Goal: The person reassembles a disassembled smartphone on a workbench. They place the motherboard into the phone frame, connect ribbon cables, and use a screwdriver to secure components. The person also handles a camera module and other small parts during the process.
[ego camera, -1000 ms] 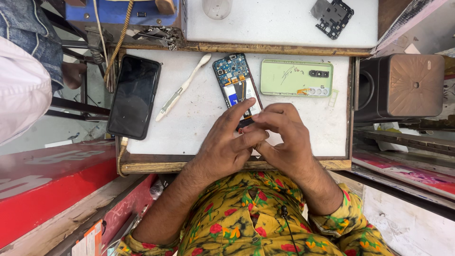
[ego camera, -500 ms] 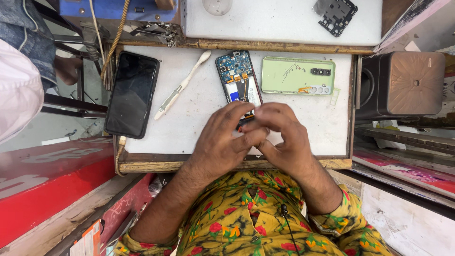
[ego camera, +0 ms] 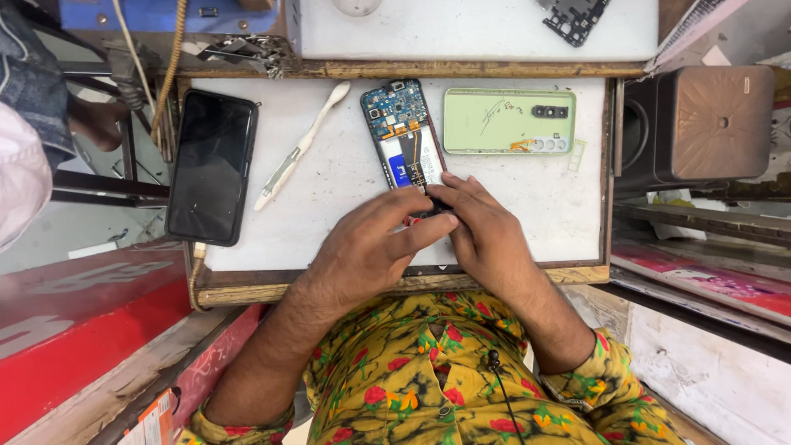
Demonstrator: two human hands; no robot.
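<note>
An opened phone (ego camera: 402, 132) with its blue circuit board and battery bared lies upright on the white work mat (ego camera: 329, 222). My left hand (ego camera: 375, 247) and my right hand (ego camera: 482, 227) meet over its lower end, fingers pressed together on that end and hiding it. A small red-tipped object shows between my fingers; I cannot tell what it is. To the right of the phone lies its pale green back cover (ego camera: 509, 120), inner face down, camera holes to the right.
A white toothbrush (ego camera: 298, 148) lies slanted left of the open phone. A black phone (ego camera: 212, 166) rests screen up at the mat's left edge with a cable at its bottom. A brown speaker box (ego camera: 700, 124) stands right; a dark frame part (ego camera: 574, 16) sits on the upper board.
Both hands have stayed on the phone's lower end with only small finger shifts. The view has drifted slightly; nothing on the mat has moved.
</note>
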